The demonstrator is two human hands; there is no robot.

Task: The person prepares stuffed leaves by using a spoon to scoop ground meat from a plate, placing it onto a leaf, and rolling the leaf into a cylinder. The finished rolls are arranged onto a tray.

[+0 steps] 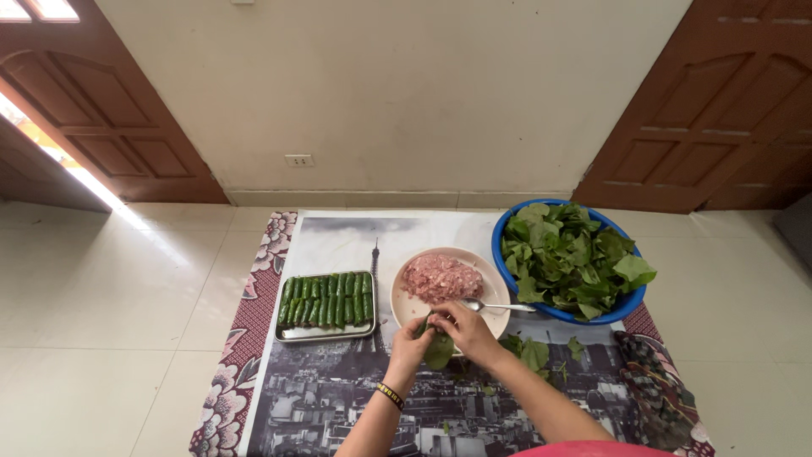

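At six o'clock of the plate (495,292) of minced meat (440,278), left hand (412,340) and right hand (465,330) both pinch a green leaf (439,349), seemingly mid-roll; tighter tucking looks needed.

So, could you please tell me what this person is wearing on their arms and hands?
Both forearms are bare, with no sleeves reaching them and no gloves. The left hand has a black band with yellow markings around its wrist. The right hand shows no ring, watch or band. At the bottom edge of the view, a strip of pinkish-red clothing shows near the right arm.
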